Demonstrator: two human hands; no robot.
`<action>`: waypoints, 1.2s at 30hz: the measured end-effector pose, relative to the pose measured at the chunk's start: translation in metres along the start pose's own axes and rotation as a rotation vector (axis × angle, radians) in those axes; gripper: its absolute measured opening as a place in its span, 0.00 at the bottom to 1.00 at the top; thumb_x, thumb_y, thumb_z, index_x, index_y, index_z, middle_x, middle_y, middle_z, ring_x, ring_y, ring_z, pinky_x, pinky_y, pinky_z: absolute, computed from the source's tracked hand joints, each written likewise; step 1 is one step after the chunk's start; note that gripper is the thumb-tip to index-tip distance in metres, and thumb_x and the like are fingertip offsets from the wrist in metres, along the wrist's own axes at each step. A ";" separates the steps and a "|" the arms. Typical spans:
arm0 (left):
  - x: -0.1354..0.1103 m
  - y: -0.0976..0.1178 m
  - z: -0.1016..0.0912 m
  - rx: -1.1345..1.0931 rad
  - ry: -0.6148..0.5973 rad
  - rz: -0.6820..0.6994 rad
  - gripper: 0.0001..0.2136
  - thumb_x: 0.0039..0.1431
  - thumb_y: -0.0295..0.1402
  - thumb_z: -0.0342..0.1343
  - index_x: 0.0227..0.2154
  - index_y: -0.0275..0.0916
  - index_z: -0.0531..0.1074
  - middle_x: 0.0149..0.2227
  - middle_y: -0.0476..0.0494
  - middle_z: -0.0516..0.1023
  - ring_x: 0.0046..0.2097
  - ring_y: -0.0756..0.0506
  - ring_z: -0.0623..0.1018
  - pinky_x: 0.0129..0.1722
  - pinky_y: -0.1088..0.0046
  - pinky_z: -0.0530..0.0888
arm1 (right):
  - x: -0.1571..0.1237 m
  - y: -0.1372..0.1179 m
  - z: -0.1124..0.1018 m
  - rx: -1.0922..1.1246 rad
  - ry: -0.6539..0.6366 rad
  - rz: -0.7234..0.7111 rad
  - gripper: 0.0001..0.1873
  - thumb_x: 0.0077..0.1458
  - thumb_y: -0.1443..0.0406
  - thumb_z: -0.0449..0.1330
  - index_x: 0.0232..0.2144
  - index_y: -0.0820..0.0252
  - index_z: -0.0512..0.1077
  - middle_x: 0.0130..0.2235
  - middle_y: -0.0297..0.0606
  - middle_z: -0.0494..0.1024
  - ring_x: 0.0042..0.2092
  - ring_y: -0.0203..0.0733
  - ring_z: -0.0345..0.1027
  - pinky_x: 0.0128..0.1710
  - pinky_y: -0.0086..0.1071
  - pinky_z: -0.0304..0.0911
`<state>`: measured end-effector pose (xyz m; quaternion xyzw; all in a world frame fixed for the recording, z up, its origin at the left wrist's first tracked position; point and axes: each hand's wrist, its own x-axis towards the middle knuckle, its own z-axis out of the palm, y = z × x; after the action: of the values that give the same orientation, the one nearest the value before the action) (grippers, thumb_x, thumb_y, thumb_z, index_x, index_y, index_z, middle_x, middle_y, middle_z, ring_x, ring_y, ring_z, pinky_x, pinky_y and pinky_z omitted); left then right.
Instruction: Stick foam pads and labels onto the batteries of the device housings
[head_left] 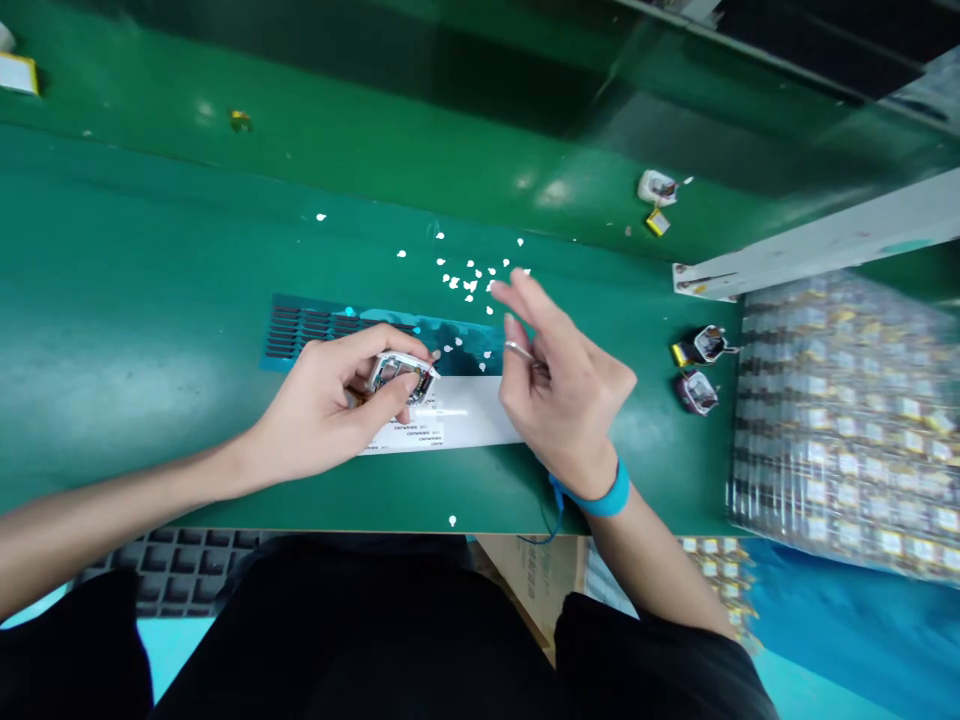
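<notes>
My left hand (330,405) grips a small white open electronic device housing (381,372) with a circuit board and parts showing inside. The thumb presses on its inner face and the fingers wrap around its back. To the right, my right hand (562,375) is raised over the mat, index finger and thumb pointing up and the other fingers curled. A slim silvery metal tool (519,350) lies across the thumb; most of it is hidden in the hand. Small white round tabbed pieces (470,285) are scattered on the green mat just beyond both hands.
Beneath the hands lie a blue slotted sheet (300,335) and a white printed label sheet (480,410). At right are open housings (697,392), another housing (658,187) with a battery, and stacked clear trays (840,420). A blue wrist strap (611,492) trails a cord.
</notes>
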<state>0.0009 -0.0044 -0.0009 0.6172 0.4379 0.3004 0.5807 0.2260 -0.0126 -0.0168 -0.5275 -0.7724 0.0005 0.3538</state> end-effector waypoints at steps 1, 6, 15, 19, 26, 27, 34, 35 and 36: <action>0.000 0.001 0.000 0.008 -0.001 0.005 0.06 0.64 0.30 0.57 0.42 0.38 0.75 0.18 0.59 0.70 0.18 0.52 0.72 0.20 0.78 0.73 | 0.001 0.001 -0.001 -0.006 -0.002 0.011 0.26 0.69 0.75 0.52 0.64 0.52 0.69 0.58 0.40 0.81 0.51 0.44 0.82 0.47 0.35 0.80; 0.000 0.001 -0.001 -0.004 -0.009 0.014 0.07 0.63 0.28 0.56 0.43 0.38 0.74 0.22 0.55 0.78 0.21 0.52 0.76 0.19 0.81 0.71 | -0.001 -0.003 -0.004 0.015 -0.077 -0.156 0.29 0.67 0.75 0.58 0.66 0.51 0.66 0.59 0.35 0.81 0.55 0.43 0.81 0.43 0.28 0.80; -0.004 0.001 0.000 0.036 -0.049 0.069 0.09 0.63 0.27 0.56 0.46 0.37 0.71 0.24 0.53 0.80 0.22 0.51 0.79 0.18 0.81 0.70 | -0.013 -0.005 -0.005 0.064 -0.151 -0.330 0.24 0.63 0.79 0.55 0.56 0.58 0.75 0.52 0.36 0.85 0.47 0.39 0.84 0.44 0.28 0.80; -0.006 -0.001 0.003 0.069 -0.016 0.045 0.09 0.63 0.28 0.56 0.46 0.39 0.67 0.19 0.58 0.75 0.19 0.51 0.77 0.16 0.81 0.68 | -0.013 -0.008 -0.007 0.044 -0.135 -0.370 0.22 0.64 0.77 0.56 0.57 0.62 0.74 0.51 0.41 0.85 0.44 0.41 0.84 0.40 0.30 0.80; -0.015 -0.004 0.012 0.176 0.041 0.164 0.08 0.65 0.26 0.55 0.42 0.42 0.62 0.21 0.58 0.77 0.20 0.50 0.79 0.18 0.80 0.70 | -0.018 -0.018 -0.006 0.024 -0.207 -0.402 0.24 0.67 0.74 0.53 0.64 0.70 0.67 0.56 0.50 0.81 0.50 0.45 0.83 0.47 0.32 0.81; -0.016 -0.004 0.013 0.204 0.055 0.194 0.08 0.65 0.27 0.56 0.42 0.42 0.62 0.22 0.57 0.77 0.20 0.50 0.79 0.18 0.80 0.71 | -0.020 -0.018 -0.005 0.000 -0.202 -0.408 0.24 0.68 0.73 0.53 0.64 0.72 0.67 0.57 0.52 0.81 0.49 0.45 0.84 0.46 0.33 0.81; -0.018 -0.012 0.013 0.301 0.120 0.322 0.06 0.67 0.25 0.56 0.40 0.40 0.65 0.26 0.54 0.79 0.23 0.51 0.81 0.21 0.80 0.72 | -0.021 -0.023 0.000 0.189 -0.172 -0.291 0.26 0.65 0.77 0.56 0.64 0.65 0.69 0.55 0.47 0.82 0.48 0.45 0.84 0.44 0.31 0.81; -0.018 -0.013 0.012 0.283 0.125 0.334 0.05 0.67 0.25 0.56 0.39 0.40 0.65 0.26 0.54 0.79 0.23 0.51 0.81 0.21 0.81 0.72 | -0.019 -0.024 -0.001 0.270 -0.184 -0.233 0.24 0.65 0.76 0.57 0.61 0.62 0.72 0.53 0.43 0.84 0.46 0.41 0.84 0.43 0.29 0.80; -0.018 -0.014 0.012 0.261 0.126 0.335 0.05 0.67 0.25 0.55 0.38 0.40 0.65 0.25 0.55 0.79 0.23 0.51 0.81 0.21 0.81 0.73 | -0.018 -0.025 -0.002 0.347 -0.198 -0.165 0.21 0.66 0.75 0.57 0.58 0.59 0.75 0.51 0.40 0.86 0.43 0.39 0.84 0.42 0.27 0.80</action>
<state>0.0010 -0.0264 -0.0137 0.7313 0.3995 0.3714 0.4094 0.2099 -0.0388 -0.0155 -0.3912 -0.8322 0.1563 0.3605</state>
